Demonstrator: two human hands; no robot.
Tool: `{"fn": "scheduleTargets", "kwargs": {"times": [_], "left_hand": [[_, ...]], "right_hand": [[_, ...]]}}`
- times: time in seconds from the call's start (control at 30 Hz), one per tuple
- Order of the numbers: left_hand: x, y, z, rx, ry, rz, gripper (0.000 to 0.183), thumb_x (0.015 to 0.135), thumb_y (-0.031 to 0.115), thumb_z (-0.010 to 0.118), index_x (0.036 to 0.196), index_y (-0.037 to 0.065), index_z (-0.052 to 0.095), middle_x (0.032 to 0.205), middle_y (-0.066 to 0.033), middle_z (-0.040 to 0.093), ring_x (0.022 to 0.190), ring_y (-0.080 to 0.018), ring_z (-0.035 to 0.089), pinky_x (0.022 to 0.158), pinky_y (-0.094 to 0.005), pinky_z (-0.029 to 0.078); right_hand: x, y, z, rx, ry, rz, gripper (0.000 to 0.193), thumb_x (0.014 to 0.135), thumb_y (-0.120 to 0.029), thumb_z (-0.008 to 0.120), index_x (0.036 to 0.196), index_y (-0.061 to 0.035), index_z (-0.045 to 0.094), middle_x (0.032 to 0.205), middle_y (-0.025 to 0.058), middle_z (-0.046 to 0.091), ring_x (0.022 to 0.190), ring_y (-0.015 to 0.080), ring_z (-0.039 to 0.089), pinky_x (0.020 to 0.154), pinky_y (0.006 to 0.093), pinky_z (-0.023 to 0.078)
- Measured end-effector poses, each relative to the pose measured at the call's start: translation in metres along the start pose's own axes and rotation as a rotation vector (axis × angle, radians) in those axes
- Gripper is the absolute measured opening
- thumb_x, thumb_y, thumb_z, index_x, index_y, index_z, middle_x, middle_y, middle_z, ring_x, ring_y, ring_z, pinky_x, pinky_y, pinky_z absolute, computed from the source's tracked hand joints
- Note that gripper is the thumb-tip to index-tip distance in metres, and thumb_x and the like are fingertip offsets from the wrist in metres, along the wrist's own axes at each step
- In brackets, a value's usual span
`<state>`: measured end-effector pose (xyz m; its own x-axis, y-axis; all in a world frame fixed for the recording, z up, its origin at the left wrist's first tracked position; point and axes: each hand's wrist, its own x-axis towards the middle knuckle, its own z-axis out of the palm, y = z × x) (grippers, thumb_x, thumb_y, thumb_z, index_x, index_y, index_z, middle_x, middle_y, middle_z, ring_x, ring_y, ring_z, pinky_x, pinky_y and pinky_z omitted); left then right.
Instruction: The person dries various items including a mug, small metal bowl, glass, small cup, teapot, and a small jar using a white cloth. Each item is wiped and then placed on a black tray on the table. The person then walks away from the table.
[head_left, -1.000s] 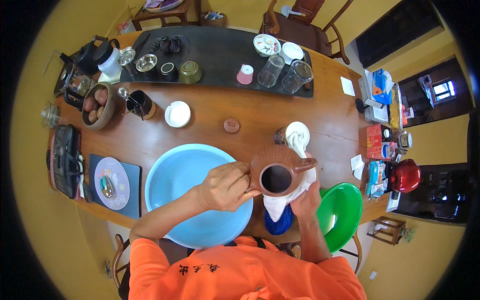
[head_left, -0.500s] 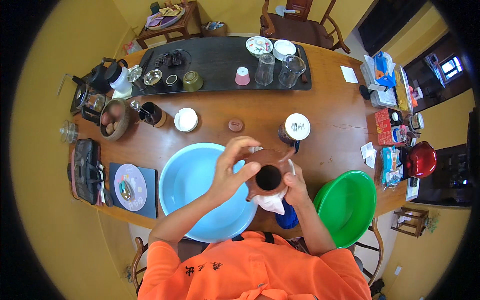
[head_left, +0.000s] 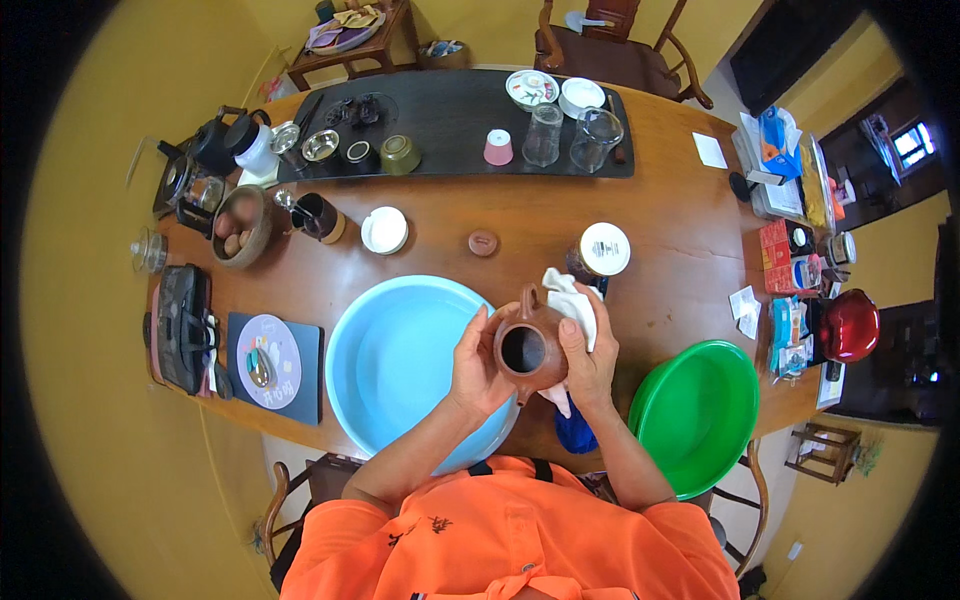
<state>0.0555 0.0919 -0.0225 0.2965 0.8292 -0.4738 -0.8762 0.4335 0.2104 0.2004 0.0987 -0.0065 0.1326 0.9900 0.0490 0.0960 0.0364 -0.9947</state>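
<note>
My two hands hold a brown clay teapot (head_left: 548, 332) above the table, its round mouth bare and facing up. My left hand (head_left: 478, 368) cups it from the left, fingers partly hidden behind its body. On the other side my right hand (head_left: 590, 372) grips it and also holds a white cloth (head_left: 572, 300), which bunches above the thumb and hangs below the pot. A small brown lid (head_left: 483, 242) lies on the table beyond. Just left of and beneath the pot stands a light blue basin (head_left: 345, 345).
A green basin (head_left: 695, 415) stands at the right near edge, beside a dark blue bundle (head_left: 575, 430). Farther off are a mug with a white top (head_left: 604, 249), a white dish (head_left: 384, 231) and a black tea tray (head_left: 450, 110) bearing cups and glasses.
The teapot has turned in my hands, its handle now pointing away from me. My left hand has lowered from over its rim to its side; the cloth has shifted up beside the handle.
</note>
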Motion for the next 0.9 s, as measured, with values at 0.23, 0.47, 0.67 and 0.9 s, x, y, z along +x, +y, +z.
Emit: {"fn": "scheduleTargets", "kwargs": {"times": [0.23,0.47,0.67,0.9], "left_hand": [[-0.002,-0.007,-0.024,-0.211,-0.099,-0.126,0.044,0.095,0.036,0.047,0.125,0.005,0.052,0.126,-0.0112,0.056,0.120,-0.0257,0.050,0.105,-0.0455,0.038],[-0.001,0.000,-0.009,-0.451,-0.382,-0.111,0.054,0.092,0.037,0.050,0.135,0.005,0.043,0.141,-0.0190,0.041,0.133,-0.0387,0.035,0.108,-0.0566,0.030],[-0.006,0.020,-0.009,-0.245,-0.500,-0.145,0.045,0.091,0.032,0.050,0.136,0.030,0.044,0.140,-0.0084,0.045,0.130,-0.0364,0.039,0.097,-0.0695,0.033],[-0.007,0.014,-0.029,-0.122,-0.220,-0.285,0.035,0.092,0.029,0.053,0.122,0.014,0.056,0.123,-0.0073,0.058,0.111,-0.0274,0.057,0.092,-0.0498,0.047]], "right_hand": [[0.001,0.005,0.001,-0.351,0.095,-0.431,0.042,0.093,-0.019,0.056,0.128,0.0028,0.048,0.116,0.0194,0.059,0.103,0.0260,0.059,0.089,0.0355,0.046],[0.013,-0.042,-0.017,-0.070,0.192,-0.203,0.035,0.093,-0.012,0.055,0.125,0.0012,0.050,0.119,0.0129,0.056,0.101,0.0217,0.057,0.091,0.0339,0.045],[0.026,-0.107,-0.031,-0.572,-0.561,-0.708,0.034,0.073,-0.008,0.067,0.106,-0.0114,0.063,0.110,0.0138,0.057,0.089,0.0300,0.062,0.070,0.0362,0.051],[0.032,-0.099,-0.004,-1.135,-1.140,-1.261,0.030,0.072,-0.019,0.063,0.101,-0.0089,0.063,0.101,0.0062,0.056,0.088,0.0210,0.056,0.064,0.0317,0.046]]}}
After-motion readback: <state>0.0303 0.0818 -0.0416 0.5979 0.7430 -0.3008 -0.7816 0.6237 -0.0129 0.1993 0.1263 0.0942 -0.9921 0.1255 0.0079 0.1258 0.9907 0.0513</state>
